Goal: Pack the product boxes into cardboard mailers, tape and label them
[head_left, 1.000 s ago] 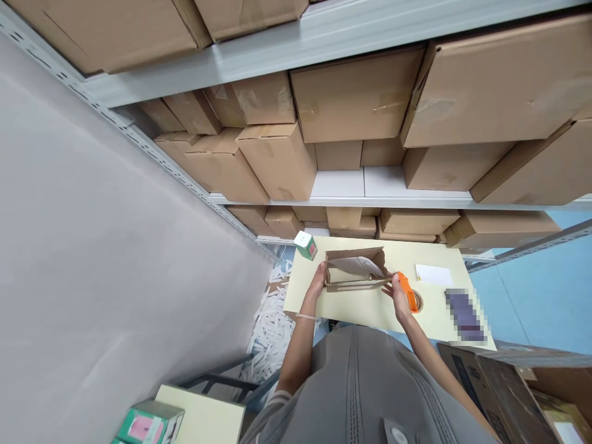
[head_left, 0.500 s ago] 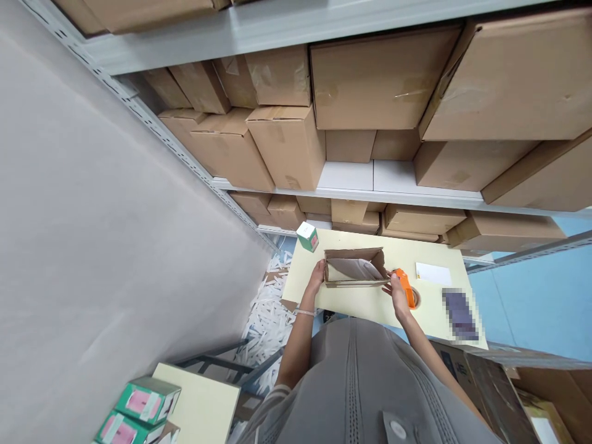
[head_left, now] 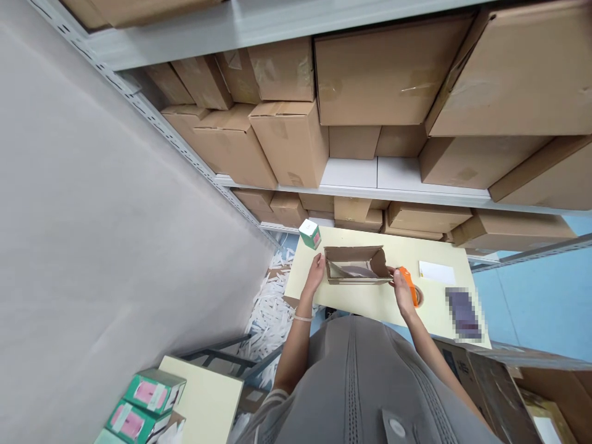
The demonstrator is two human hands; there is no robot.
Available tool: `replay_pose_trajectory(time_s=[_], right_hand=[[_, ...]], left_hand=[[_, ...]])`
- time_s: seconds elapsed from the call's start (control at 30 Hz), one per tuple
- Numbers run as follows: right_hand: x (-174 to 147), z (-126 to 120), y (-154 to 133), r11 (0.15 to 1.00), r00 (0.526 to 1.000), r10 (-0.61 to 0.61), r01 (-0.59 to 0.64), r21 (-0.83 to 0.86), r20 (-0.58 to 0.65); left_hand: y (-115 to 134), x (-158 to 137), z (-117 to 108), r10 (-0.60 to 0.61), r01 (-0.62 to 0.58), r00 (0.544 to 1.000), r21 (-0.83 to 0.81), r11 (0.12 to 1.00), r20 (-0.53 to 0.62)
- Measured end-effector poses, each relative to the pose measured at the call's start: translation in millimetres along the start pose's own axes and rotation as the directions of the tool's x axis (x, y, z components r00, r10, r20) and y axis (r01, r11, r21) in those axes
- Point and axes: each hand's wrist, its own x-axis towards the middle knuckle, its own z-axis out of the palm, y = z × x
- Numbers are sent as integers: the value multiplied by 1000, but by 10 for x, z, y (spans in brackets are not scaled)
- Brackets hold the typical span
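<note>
Carton is pinched by right hand, left hand loose alongside; green-box labels illegible.

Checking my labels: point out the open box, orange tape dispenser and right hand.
Open box (head_left: 355, 254), head view: inner back wall.
Orange tape dispenser (head_left: 409, 280), head view: body.
Right hand (head_left: 402, 292), head view: back of hand.

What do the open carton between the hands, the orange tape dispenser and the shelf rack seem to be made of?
Open carton: probably cardboard, matte brown, with thin, slightly ragged edges.
Orange tape dispenser: likely plastic, from its even, bright colour; too small to judge its gloss.
Shelf rack: apparently painted metal, pale grey, given the slotted upright and soft shine on the top beam.
</note>
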Motion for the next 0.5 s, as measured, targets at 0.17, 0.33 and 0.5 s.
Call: replay_pose_trajectory(time_s=[0.17, 0.33, 0.5], right_hand=[[-83, -11, -195, 989, 997, -76, 73, -126, -14], [-99, 16, -255, 986, 997, -76, 76, -151, 7], [-95, 16, -221, 982, 995, -95, 95, -163, 4]], left_hand=[[359, -196, -102, 423, -393, 906, 346, 852, -13], [529, -241, -14, 445, -617, 783, 452, 643, 435], [384, -161, 265, 304, -419, 863, 237, 876, 404]])
